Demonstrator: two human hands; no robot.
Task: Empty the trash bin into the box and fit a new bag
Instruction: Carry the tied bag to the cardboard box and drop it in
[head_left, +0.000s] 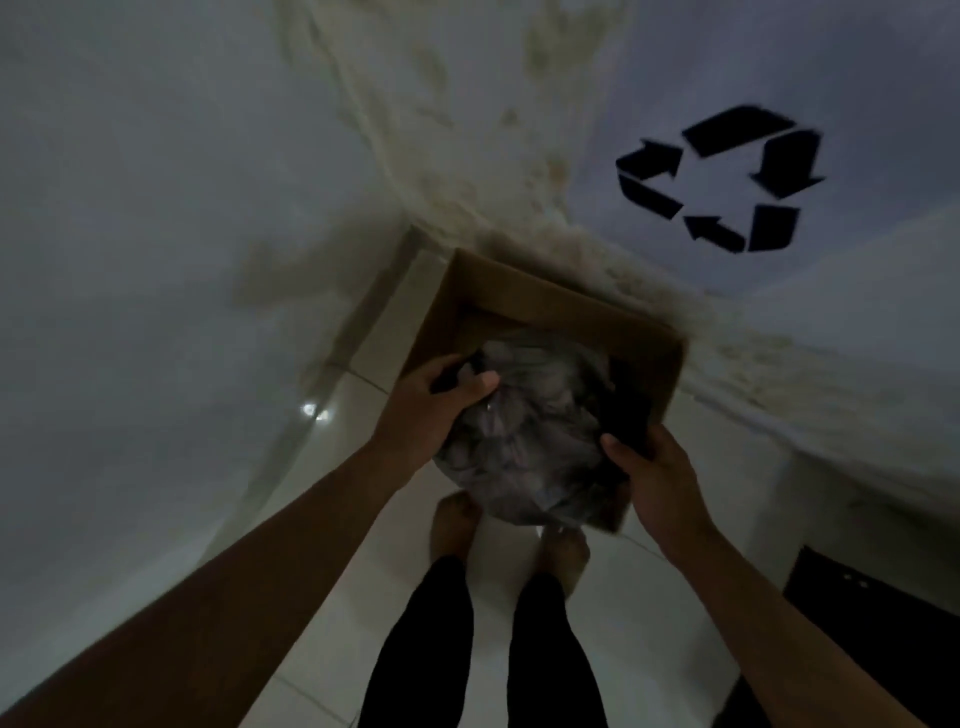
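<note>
count: 1 full bag (524, 441), 1 box (519, 296) | left hand (431, 395) fingers clamped on bag top; right hand (657, 478) fingers clamped on bag side | bag between both hands' fingers, over box | box backs into wall (156, 260) corner; floor (384, 353) strip free beyond left fingers

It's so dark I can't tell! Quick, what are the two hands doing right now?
Left hand: closed, gripping the top of the trash bag.
Right hand: closed, gripping the dark edge of the trash bag.
</note>
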